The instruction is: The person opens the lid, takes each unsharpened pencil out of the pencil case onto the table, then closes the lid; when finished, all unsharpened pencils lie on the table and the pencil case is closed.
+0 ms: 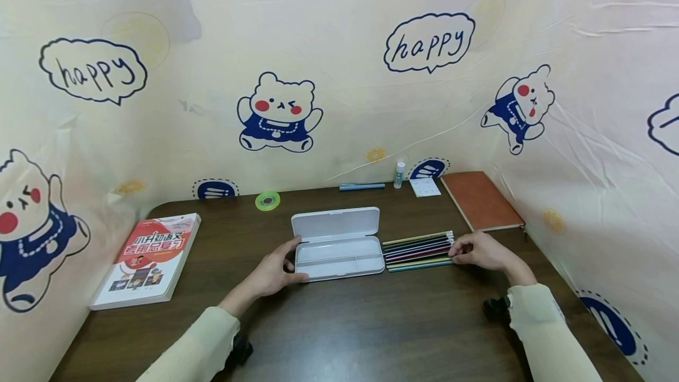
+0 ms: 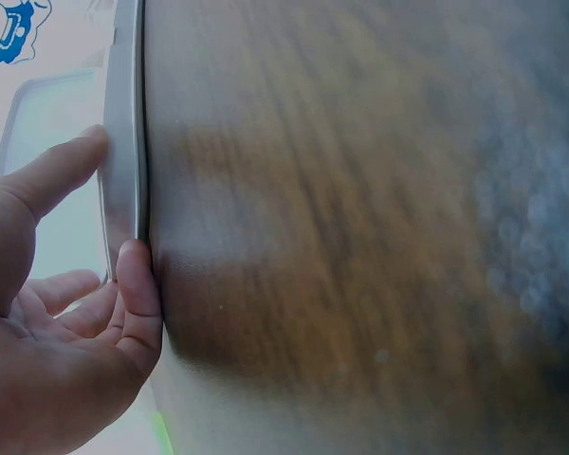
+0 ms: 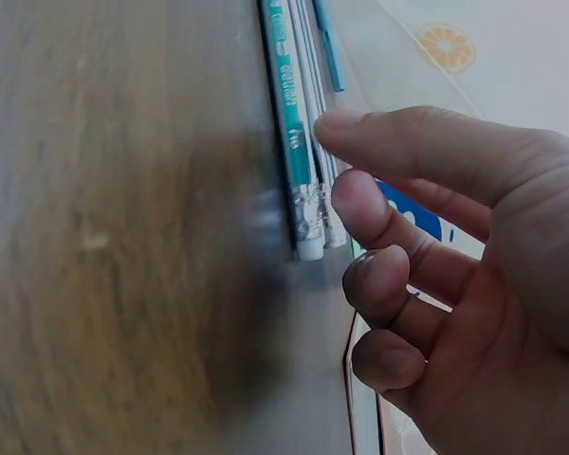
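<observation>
A white pencil case (image 1: 339,258) lies on the table with its lid (image 1: 336,223) raised and its compartments bare. My left hand (image 1: 277,267) grips its left end, thumb at the front edge and fingers round the back corner; the left wrist view shows the thumb on the rim (image 2: 120,180). Right of the case lies a row of pencils (image 1: 416,251) in several colours, their white eraser ends to the right. At those ends my right hand (image 1: 480,250) pinches a pencil with thumb and index finger. A green pencil (image 3: 289,95) lies nearest in the right wrist view.
A red and white book (image 1: 145,258) lies at the left. Along the back are a roll of green tape (image 1: 260,200), a blue pen (image 1: 362,187), a glue stick (image 1: 399,175) and a pale paper (image 1: 425,187). A brown notebook (image 1: 480,200) lies at the back right.
</observation>
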The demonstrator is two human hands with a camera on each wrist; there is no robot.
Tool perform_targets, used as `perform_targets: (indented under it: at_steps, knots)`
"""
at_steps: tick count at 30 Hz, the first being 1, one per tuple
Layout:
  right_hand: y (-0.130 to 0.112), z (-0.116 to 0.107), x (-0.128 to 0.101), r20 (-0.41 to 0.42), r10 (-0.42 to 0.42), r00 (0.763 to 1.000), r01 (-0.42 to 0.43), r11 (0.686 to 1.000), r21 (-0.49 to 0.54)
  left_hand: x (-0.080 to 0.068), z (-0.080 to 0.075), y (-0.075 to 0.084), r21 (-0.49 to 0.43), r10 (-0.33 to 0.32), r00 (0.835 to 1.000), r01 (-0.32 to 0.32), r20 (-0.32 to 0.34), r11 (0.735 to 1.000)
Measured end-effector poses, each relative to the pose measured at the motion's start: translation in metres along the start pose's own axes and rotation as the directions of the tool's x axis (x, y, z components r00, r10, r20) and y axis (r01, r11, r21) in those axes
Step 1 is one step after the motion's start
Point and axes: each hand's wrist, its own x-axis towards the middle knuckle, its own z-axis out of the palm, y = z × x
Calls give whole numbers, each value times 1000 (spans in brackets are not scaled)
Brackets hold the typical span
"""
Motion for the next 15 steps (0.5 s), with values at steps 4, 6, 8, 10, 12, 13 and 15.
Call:
perform_targets:
  at_steps: [4,6,8,10,12,13,15]
  knots:
    - [-7,0,3,5,44,999,-44,999,25,0,0,0,-5,-8,1000,8,1,1000]
    - [-12,0,6,11,55,998,-55,997,48,0,0,0,-8,-12,1000,12,3,1000]
    - [-18,1,9,15,49,999,-50,996,70,0,0,0,-9,-13,1000,13,3,1000]
    - [-25,2,13,18,36,999,-38,996,86,0,0,0,-10,-11,1000,11,4,1000]
    - [-32,4,17,17,15,1000,-17,996,89,0,1,-1,-11,-11,1000,11,4,1000]
    - [-36,5,20,15,6,1000,-8,995,96,1,1,-1,-10,-10,1000,10,4,1000]
    - [-44,7,25,5,-20,1000,20,995,95,0,0,0,-10,-9,1000,9,3,1000]
